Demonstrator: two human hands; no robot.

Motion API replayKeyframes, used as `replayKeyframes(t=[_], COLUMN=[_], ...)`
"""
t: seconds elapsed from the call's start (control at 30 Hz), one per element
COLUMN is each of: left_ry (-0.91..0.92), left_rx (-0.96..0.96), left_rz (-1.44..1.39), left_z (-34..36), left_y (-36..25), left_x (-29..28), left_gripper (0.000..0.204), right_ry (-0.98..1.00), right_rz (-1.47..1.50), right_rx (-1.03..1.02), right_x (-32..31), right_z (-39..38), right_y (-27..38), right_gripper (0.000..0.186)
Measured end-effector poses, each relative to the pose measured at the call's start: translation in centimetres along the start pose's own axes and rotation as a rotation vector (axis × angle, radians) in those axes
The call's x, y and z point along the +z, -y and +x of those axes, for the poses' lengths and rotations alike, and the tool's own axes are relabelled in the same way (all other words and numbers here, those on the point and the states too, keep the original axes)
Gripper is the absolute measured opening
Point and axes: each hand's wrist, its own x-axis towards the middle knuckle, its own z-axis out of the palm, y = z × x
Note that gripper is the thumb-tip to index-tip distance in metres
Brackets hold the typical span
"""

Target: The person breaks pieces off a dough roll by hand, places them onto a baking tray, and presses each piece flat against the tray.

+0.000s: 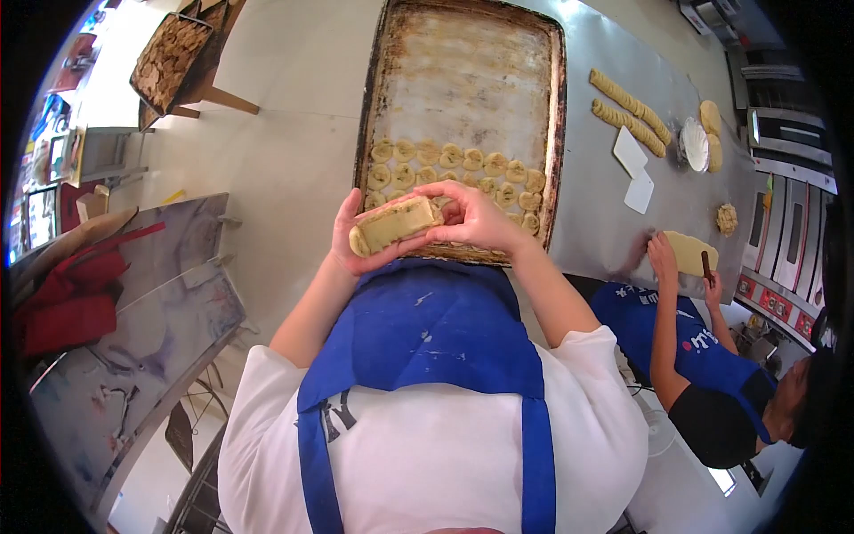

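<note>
In the head view, a short pale piece of dough log [390, 226] lies across my left hand [347, 230], whose fingers are curled under it. My right hand [473, 215] grips the same piece at its right end. Both hands are over the near edge of a large worn baking tray [458, 22], where rows of small flat dough rounds [449, 156] fill part of the lower half.
The steel table [583, 169] holds rolled dough strips [614, 89], white scrapers [630, 149], foil [694, 142] and a dough lump [726, 218]. At the right, a co-worker [712, 405] handles flattened dough [683, 254]. A browned tray [169, 58] and folded tables [178, 329] stand left.
</note>
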Motion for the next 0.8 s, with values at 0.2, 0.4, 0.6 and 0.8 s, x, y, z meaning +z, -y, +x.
replayKeyframes(t=[0.2,0.4,0.6,0.8], left_ry=[-0.077,-0.07,-0.151,-0.227], left_rx=[-0.062,-0.206,-0.443,-0.469], left_rz=[-0.044,0.004,0.166,0.432], left_z=[-0.7,-2.7,-4.5,-5.5], left_y=[-2.7,-5.8,-9.6,-11.6], left_x=[0.0,-0.7,-0.8,-0.8], left_gripper=[0.09,0.094,0.081,0.065], right_ry=[-0.214,-0.341,-0.387,-0.245], right_rz=[-0.033,0.141,0.193,-0.443], right_rx=[0.0,-0.019,0.048,0.169], right_x=[2.0,5.6,8.6,7.1], right_z=[1.2,3.5,5.4,8.8], right_y=[0.2,-1.6,-2.3,0.9], right_gripper=[0.052,0.042,0.038,0.018])
